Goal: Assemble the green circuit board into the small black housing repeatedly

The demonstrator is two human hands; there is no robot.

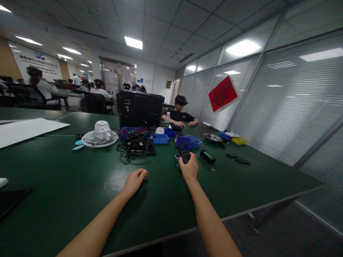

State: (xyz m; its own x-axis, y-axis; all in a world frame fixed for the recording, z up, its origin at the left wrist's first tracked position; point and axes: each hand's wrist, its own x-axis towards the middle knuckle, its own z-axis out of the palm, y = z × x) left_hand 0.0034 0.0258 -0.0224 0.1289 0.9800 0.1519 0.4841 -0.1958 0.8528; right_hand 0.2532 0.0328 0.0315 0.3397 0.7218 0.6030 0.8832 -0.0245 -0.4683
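My right hand (189, 167) is closed around a black handheld device (184, 153), which it holds up above the table. The device is slim and upright, with what looks like a small panel on its face; its exact kind is hard to make out. Just behind and left of that hand, a small stack of circuit-board-like parts (176, 161) sits on the table, partly hidden. My left hand (135, 181) rests on the green tabletop (158, 200) with its fingers curled in, and nothing shows in them. A black box with a green top (208, 157) lies right of my right hand.
Blue bins (160, 138) stand beyond my hands, near a tangle of cables and a black unit (135, 145). A white fan part (99, 137) lies left, before a large black panel (141, 109). A metal pan (213, 137) sits right. Another person (180, 114) sits opposite.
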